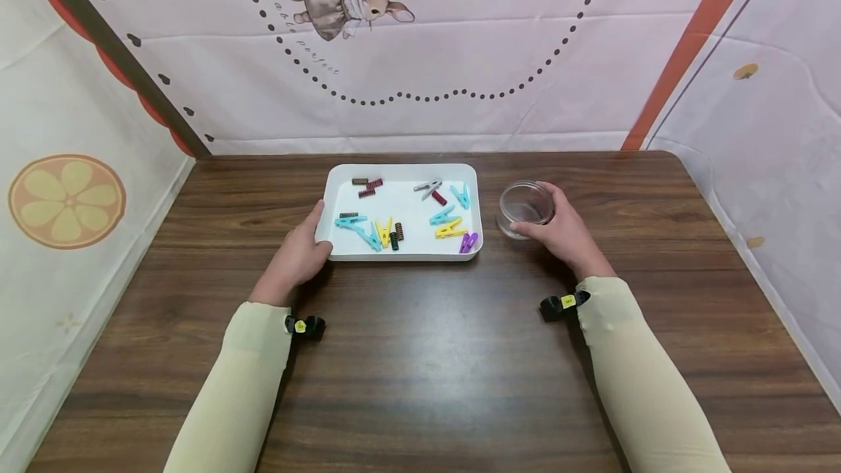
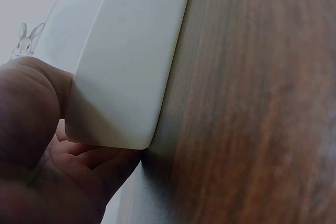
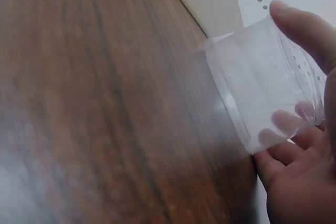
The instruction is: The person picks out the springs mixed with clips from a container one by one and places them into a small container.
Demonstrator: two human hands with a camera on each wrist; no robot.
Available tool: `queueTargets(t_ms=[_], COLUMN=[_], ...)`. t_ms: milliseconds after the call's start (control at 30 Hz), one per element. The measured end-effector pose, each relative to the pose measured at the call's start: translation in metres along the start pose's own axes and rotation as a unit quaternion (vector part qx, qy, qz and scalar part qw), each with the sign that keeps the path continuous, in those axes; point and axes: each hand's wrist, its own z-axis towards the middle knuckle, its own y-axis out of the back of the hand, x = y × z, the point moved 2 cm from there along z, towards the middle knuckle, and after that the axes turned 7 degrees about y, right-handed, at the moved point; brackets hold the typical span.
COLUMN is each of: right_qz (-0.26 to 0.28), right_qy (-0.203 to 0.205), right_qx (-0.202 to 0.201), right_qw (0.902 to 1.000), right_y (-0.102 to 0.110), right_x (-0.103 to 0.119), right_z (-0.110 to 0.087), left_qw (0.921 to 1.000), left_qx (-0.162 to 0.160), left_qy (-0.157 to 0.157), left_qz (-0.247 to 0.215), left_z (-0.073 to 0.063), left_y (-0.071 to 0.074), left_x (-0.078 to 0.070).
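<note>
My left hand [image 1: 297,254] grips the left end of a white tray [image 1: 410,206], thumb at the rim and fingers along the outer wall. Inside lie light blue clothespins [image 1: 442,215], yellow clothespins [image 1: 450,229], a purple clothespin [image 1: 469,242] and a grey clothespin [image 1: 430,187]. Among them are small coil springs in red [image 1: 439,198], brown [image 1: 398,231] and dark green [image 1: 394,241]. Right of the tray, my right hand [image 1: 566,232] holds a clear round jar [image 3: 252,82] between thumb and fingers; its open mouth faces up and it looks empty.
The tray and jar stand on a dark brown wooden table [image 1: 420,356], with a narrow gap between them. A pale printed cloth [image 1: 460,42] hangs behind the table's back edge and along both sides. Each wrist wears a small black camera [image 1: 558,306].
</note>
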Motion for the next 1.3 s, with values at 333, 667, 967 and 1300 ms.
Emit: queueTargets(t_ms=[333,667,967,1300], right_qz=[0.015,0.018,0.024,0.033], right_qy=[0.009,0.016,0.028,0.024], right_qx=[0.008,0.007,0.011,0.015], right_qw=[0.9998,0.9997,0.9992,0.9991], right_y=[-0.0013,-0.0030,-0.0036,-0.0036], right_x=[-0.0032,-0.0045,-0.0044,-0.0047], right_z=[-0.0003,0.0007,0.0027,0.0036], left_qw=[1.0000,0.9999,0.9999,1.0000], left_qx=[0.002,0.003,0.005,0.003], left_qy=[-0.002,0.001,0.003,-0.002], left_qz=[0.006,0.012,0.010,0.003], left_z=[-0.0008,-0.0011,-0.0019,-0.0008], left_y=[0.0004,0.0001,0.0003,0.0008], left_x=[-0.0018,-0.0009,-0.0010,-0.0006])
